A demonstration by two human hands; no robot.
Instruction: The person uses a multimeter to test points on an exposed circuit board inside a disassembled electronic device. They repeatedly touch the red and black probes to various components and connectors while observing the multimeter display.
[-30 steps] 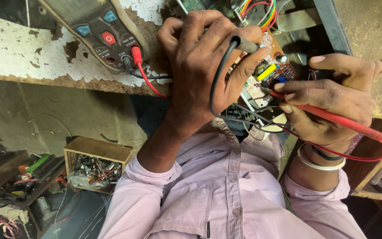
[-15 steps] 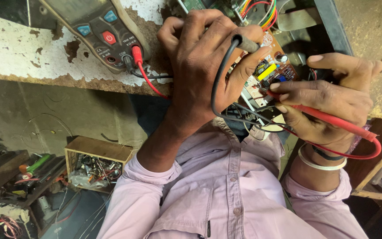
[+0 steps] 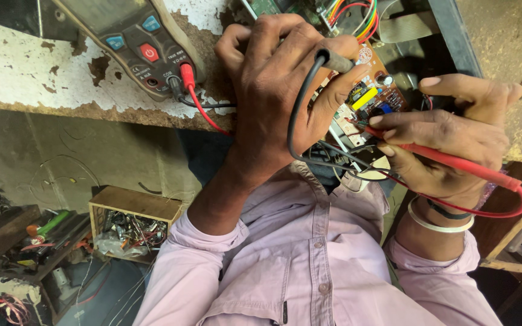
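At the centre of the frame the left hand (image 3: 279,90) is closed around a black test probe (image 3: 332,60), its tip pressed down toward a brown circuit board (image 3: 374,90) at upper centre; at right, the right hand (image 3: 448,139) pinches a red test probe (image 3: 454,162) between thumb and fingers, the point touching the same board beside a yellow component (image 3: 364,98); the black lead (image 3: 294,121) loops under the left palm, the red lead (image 3: 203,111) runs from the meter across the bench edge; a handheld multimeter (image 3: 131,42) with blue and red buttons lies at upper left on the chipped white workbench (image 3: 25,72); below it, at lower left, a small wooden box (image 3: 131,220) of metal scraps sits on the floor; the person wears a pale lilac shirt (image 3: 309,265) and a white bangle (image 3: 439,223) on the right wrist.
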